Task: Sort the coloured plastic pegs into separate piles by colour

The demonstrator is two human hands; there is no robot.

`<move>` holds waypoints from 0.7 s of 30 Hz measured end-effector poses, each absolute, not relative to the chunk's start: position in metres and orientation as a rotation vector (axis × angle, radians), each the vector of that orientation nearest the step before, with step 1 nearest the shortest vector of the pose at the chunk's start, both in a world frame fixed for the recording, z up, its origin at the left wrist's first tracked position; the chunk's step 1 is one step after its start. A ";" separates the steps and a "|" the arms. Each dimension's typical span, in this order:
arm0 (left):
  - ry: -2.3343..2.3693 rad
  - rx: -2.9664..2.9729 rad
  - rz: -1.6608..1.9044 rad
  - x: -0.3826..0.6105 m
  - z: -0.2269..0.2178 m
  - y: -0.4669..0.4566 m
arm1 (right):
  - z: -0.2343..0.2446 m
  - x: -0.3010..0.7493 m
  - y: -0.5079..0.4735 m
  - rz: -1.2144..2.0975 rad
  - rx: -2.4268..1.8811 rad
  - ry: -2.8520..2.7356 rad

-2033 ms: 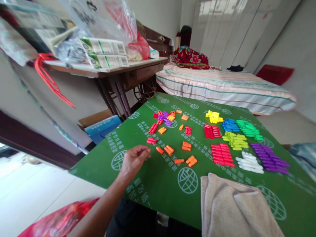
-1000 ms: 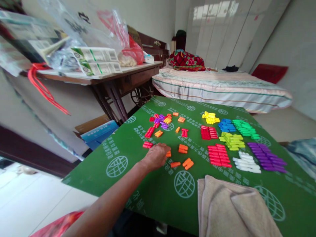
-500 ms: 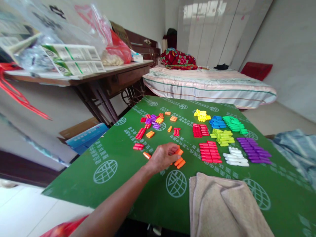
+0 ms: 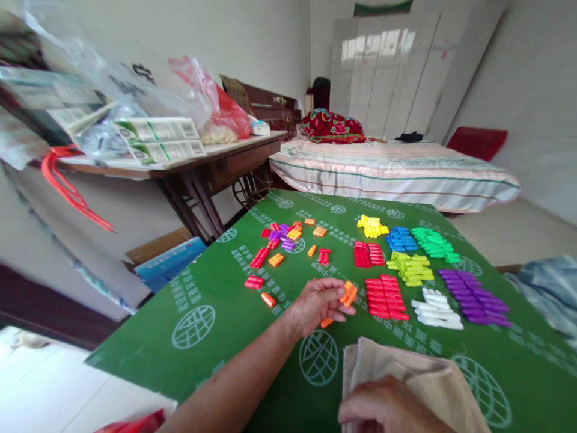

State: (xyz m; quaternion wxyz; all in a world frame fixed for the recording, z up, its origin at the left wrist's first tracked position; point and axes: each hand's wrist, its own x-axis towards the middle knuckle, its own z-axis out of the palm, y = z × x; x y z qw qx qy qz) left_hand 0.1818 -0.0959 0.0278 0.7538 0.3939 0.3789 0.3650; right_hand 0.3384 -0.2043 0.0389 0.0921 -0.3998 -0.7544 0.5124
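My left hand [image 4: 318, 304] reaches over the green table [image 4: 216, 288] and is closed around several orange plastic pieces [image 4: 348, 293], held just left of the sorted pink-red group [image 4: 385, 296]. One orange piece [image 4: 268, 299] lies loose to its left. My right hand [image 4: 387, 409] rests at the bottom edge on a folded beige towel [image 4: 433, 379]; its fingers are hidden. Sorted groups lie to the right: yellow [image 4: 372, 226], blue [image 4: 401, 239], green [image 4: 435, 243], lime [image 4: 410, 268], purple [image 4: 473, 296], white [image 4: 436, 299]. A mixed unsorted pile [image 4: 282, 234] sits farther left.
A wooden side table [image 4: 216, 156] with boxes and plastic bags stands at the left. A bed [image 4: 392, 168] with a striped cover lies behind the green table. A blue box [image 4: 169, 258] sits on the floor under the side table.
My left hand swept right across the table, gathering loose orange pieces, and now holds them near the pink-red group. My right hand has come into view on the towel.
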 end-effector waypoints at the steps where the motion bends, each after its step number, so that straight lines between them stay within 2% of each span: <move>1: 0.851 0.880 0.816 0.179 0.027 -0.096 | 0.043 0.334 -0.197 1.564 -1.170 -2.222; 4: 0.946 0.986 0.881 0.168 0.028 -0.098 | 0.055 0.334 -0.173 1.666 -1.094 -2.019; 8: 1.150 1.207 0.960 0.149 0.033 -0.100 | 0.064 0.342 -0.127 1.811 -0.715 -1.552; 11: 1.331 1.443 0.994 0.132 0.032 -0.101 | 0.057 0.330 -0.102 1.957 -0.501 -1.404; 16: 1.534 1.625 1.008 0.102 0.017 -0.101 | 0.026 0.290 -0.109 2.412 -0.436 -1.674; 21: 1.672 1.711 0.981 0.091 0.008 -0.104 | 0.012 0.274 -0.132 2.186 -0.641 -2.102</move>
